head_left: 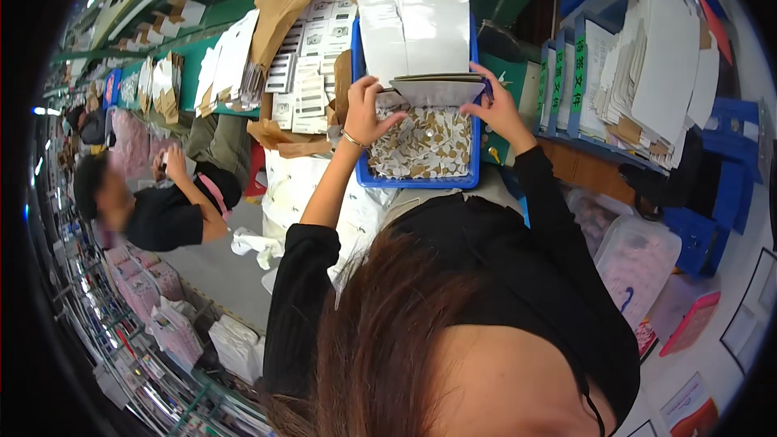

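A blue plastic bin (417,183) sits in front of me, its near part full of small white and brown cardboard scraps (425,146). Tall stacks of white card sheets (437,20) stand at its far end. Just before them, a small bundle of white card sheets (443,93) is tilted on edge over the scraps. My left hand (366,113) is at the bundle's left end, fingers bent and thumb out over the scraps. At the right end, my right hand (495,107) grips the bundle between thumb and fingers. The fingertips behind the cards are partly hidden.
Left of the bin lie printed white boxes (312,89) on brown paper (279,12). A person in black (162,210) works further left. To the right stand blue file holders (579,73) and piled cards (647,73). A clear plastic tub (639,263) is lower right.
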Demonstrator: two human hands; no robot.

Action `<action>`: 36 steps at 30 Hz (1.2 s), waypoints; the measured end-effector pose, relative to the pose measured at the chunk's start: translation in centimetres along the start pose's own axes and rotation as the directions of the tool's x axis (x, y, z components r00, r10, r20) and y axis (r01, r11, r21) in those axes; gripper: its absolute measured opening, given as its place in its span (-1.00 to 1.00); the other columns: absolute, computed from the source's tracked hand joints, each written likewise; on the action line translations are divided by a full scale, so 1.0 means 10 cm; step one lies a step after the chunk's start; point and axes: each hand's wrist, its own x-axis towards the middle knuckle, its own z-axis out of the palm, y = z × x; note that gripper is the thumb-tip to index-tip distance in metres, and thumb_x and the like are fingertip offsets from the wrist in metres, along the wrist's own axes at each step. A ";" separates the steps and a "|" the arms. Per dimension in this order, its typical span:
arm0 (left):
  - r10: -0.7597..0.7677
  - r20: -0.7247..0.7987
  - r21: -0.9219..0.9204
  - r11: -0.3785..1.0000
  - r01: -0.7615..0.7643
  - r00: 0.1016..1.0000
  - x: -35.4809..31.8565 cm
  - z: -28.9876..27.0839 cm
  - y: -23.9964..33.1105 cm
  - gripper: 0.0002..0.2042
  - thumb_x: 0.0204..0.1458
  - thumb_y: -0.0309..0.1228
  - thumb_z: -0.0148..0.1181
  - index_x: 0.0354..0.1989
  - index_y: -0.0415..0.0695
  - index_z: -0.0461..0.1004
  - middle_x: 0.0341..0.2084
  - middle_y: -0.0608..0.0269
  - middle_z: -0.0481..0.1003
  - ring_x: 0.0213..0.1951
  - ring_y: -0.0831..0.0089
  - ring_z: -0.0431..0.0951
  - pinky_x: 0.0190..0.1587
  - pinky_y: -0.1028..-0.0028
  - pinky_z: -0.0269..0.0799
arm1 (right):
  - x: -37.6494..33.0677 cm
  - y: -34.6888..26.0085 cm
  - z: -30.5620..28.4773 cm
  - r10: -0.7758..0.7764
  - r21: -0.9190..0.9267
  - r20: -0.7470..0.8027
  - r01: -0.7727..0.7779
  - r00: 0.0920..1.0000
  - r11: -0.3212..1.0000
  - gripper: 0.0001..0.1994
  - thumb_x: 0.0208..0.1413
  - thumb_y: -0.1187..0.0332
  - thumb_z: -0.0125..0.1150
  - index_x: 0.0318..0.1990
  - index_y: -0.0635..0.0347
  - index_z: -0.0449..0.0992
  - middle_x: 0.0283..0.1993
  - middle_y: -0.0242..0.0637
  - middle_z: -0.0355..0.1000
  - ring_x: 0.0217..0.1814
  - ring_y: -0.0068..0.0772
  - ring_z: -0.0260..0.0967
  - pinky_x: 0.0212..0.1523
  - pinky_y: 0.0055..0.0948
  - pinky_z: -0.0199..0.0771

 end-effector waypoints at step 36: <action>-0.861 0.202 -0.970 -0.112 0.215 0.466 -0.32 -1.12 1.37 -0.56 -0.17 -0.60 0.12 -0.04 -0.28 0.21 -0.26 0.08 0.42 -0.35 0.40 0.46 -0.26 0.55 0.39 | -0.48 -1.01 -0.36 0.143 0.824 0.209 -0.253 0.967 0.507 -0.48 -0.07 0.24 0.24 0.05 0.16 0.22 -0.29 -0.27 0.36 -0.70 -0.71 -0.04 -0.65 -0.73 0.05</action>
